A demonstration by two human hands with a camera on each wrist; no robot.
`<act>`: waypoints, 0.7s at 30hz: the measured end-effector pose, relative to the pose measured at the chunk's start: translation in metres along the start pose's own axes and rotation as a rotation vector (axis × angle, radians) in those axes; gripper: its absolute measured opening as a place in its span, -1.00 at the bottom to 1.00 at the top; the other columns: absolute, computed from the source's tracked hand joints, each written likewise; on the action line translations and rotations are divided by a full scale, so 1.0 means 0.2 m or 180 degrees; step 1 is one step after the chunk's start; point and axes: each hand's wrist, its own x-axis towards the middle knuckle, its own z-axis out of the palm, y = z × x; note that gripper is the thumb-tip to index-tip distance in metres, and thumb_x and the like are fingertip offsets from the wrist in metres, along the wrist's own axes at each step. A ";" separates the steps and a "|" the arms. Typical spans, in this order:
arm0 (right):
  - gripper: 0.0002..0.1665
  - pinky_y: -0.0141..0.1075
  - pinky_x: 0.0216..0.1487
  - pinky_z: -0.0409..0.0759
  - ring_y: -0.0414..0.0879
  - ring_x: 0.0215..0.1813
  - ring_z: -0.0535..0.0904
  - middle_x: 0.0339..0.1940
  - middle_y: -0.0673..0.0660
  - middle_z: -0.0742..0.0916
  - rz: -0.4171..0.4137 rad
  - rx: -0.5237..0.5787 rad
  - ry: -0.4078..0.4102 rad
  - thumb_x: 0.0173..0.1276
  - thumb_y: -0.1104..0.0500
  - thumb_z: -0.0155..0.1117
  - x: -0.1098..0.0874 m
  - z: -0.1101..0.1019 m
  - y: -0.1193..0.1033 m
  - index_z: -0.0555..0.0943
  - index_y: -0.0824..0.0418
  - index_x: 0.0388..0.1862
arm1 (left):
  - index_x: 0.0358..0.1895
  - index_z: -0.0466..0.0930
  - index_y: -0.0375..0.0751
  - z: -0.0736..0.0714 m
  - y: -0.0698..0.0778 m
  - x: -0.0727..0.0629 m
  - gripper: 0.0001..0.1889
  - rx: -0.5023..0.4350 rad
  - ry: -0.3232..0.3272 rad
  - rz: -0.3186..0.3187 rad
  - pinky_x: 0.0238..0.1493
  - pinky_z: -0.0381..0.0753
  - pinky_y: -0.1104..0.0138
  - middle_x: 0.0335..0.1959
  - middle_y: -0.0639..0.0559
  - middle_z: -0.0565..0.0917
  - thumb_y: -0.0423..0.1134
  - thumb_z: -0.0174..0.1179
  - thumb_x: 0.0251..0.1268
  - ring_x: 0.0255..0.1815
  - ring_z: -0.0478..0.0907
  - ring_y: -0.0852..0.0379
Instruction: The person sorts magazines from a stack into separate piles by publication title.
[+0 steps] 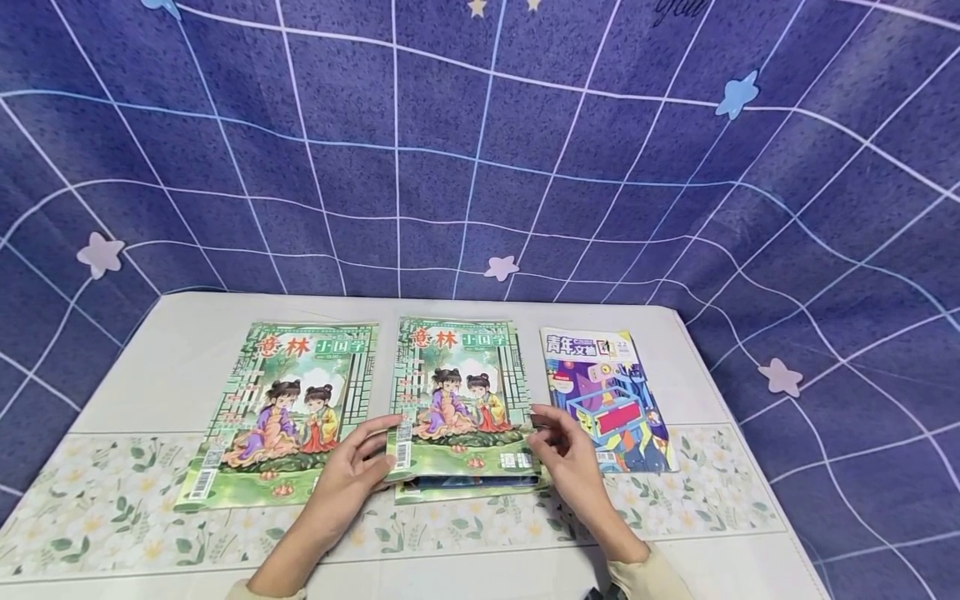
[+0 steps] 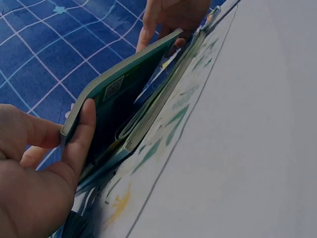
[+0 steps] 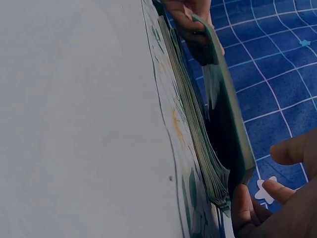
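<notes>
left hand (image 1: pixel 351 468): pinches the tilted middle magazine (image 1: pixel 463 400);
right hand (image 1: pixel 568 454): touches its right edge; grip cannot be told

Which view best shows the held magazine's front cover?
Head: the held magazine lies cover toward that camera, so its title and two drawn figures show clearly. Both wrist views catch only its edge and shadowed underside, not the front.

Raised magazine (image 3: pixel 233 101) tilted over lower magazine (image 3: pixel 196 131) — left hand (image 3: pixel 190 17) gripping far end, right hand (image 3: pixel 285 206) touching near corner, one fingertip against it.
</notes>
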 end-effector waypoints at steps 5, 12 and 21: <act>-0.46 -0.41 -0.02 0.65 -0.09 -0.03 0.66 0.17 0.31 0.75 -0.0024 0.0024 -0.0054 0.50 0.40 0.43 0.00 0.00 0.00 0.63 0.36 0.43 | 0.66 0.39 -0.20 0.00 0.00 0.00 -0.37 -0.0194 -0.0019 -0.0123 -0.17 0.75 0.37 0.68 -0.32 0.31 -0.49 0.24 0.61 0.36 0.56 0.34; -0.46 -0.41 -0.01 0.66 -0.12 -0.06 0.63 0.16 0.31 0.73 0.0122 0.0046 -0.0090 0.54 0.38 0.41 0.00 0.01 0.00 0.61 0.36 0.45 | 0.69 0.33 -0.24 -0.01 0.00 0.00 -0.35 -0.0427 -0.0058 -0.0154 -0.08 0.80 0.35 0.73 -0.37 0.20 -0.51 0.21 0.61 0.62 0.36 -0.02; -0.47 -0.42 -0.06 0.69 -0.15 -0.13 0.64 0.17 0.34 0.73 0.0100 0.0122 -0.0105 0.51 0.44 0.39 0.00 0.02 0.00 0.63 0.37 0.43 | 0.68 0.33 -0.28 -0.01 0.00 0.00 -0.36 -0.0425 -0.0067 -0.0107 0.02 0.82 0.33 0.75 -0.34 0.19 -0.49 0.21 0.62 0.70 0.22 -0.12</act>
